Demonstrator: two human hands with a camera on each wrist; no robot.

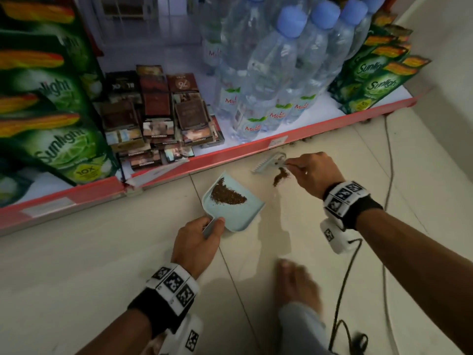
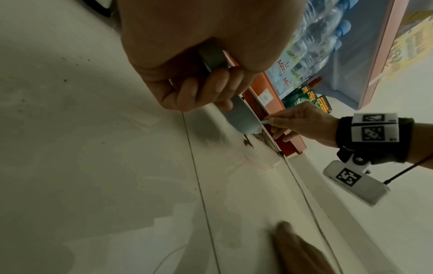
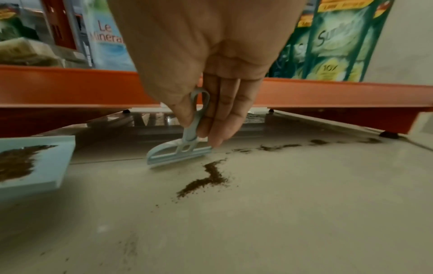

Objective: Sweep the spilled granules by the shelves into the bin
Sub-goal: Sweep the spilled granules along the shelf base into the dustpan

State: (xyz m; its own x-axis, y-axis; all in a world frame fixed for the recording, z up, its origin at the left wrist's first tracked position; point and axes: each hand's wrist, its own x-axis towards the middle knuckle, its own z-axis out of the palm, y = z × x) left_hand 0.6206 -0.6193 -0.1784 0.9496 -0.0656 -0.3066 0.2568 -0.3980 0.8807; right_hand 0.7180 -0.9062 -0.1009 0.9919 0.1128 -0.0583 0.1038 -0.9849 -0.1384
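A pale blue dustpan [image 1: 245, 213] lies on the tiled floor with a heap of brown granules [image 1: 227, 194] in it. My left hand [image 1: 198, 239] grips its handle [image 2: 212, 57]. My right hand [image 1: 313, 172] pinches the handle of a small pale blue scraper-brush [image 1: 267, 163] near the red shelf base. A small streak of brown granules [image 1: 280, 175] lies on the floor just beside the brush, right of the dustpan. The right wrist view shows the brush [image 3: 180, 150] touching the floor, the streak [image 3: 208, 178] in front of it, and more granules [image 3: 281, 146] along the shelf foot.
A low shelf with a red edge [image 1: 230, 152] carries water bottles [image 1: 281, 73], green detergent pouches [image 1: 58, 139] and stacked cigarette packs [image 1: 158, 116]. My bare foot [image 1: 298, 285] rests on the floor below the hands. A black cable [image 1: 343, 285] runs across the floor at right.
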